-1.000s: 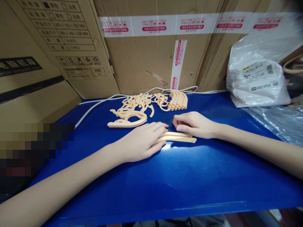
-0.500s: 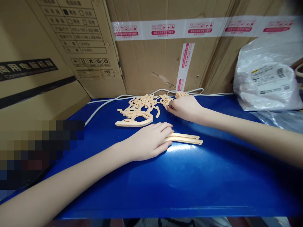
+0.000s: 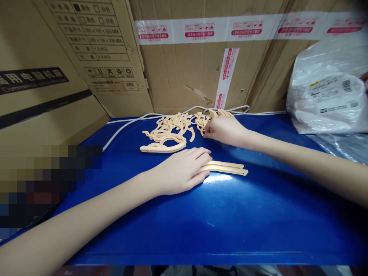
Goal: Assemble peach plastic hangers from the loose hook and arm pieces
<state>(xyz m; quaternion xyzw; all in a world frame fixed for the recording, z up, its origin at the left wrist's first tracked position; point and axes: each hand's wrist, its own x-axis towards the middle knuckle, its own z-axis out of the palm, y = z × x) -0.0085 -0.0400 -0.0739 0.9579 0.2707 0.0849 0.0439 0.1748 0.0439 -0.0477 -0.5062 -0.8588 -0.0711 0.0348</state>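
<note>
"Where are the two curved cream plastic bars (image 3: 230, 170)?"

"Near the middle of the surface (image 3: 201, 226), left ends held beneath the left hand (image 3: 181, 172), right ends sticking out."

"And the right hand (image 3: 225, 130)?"

"Farther off, fingers curled at the far stack (image 3: 213, 114); I can't tell whether it grips anything."

"How would the bars handle?"

"Probably light, stiff, slightly slick. Pinch both along the straight exposed length."
</note>
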